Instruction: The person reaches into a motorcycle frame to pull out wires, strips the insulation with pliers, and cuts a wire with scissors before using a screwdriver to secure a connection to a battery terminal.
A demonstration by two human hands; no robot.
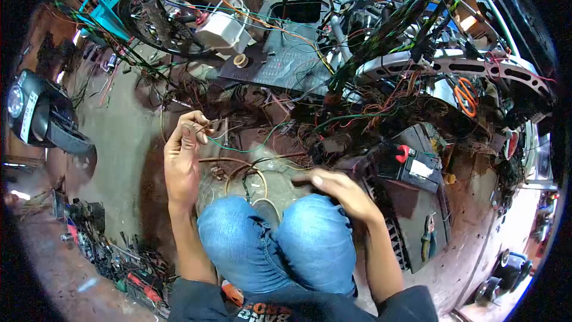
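Note:
My left hand [186, 149] is raised left of my knees, its fingers pinched together on a thin wire. From its fingertips a green wire [250, 149] runs right toward the tangled wiring. My right hand [342, 192] is beside my right knee, palm down, with its thumb and fingers partly hidden and blurred; whether it holds anything is not clear. Below and between the hands, a loop of brown and pale cable [262, 174] lies on the floor. A dense bundle of wires [372, 53] hangs from the frame at the upper right.
A black battery [417, 169] with a red clamp sits at right, above pliers [428, 238] on a flat panel. A wheel [156, 21] and teal chair [110, 0] stand upper left. Mixed tools and parts [119, 262] lie lower left. A metal frame [459, 67] spans the upper right.

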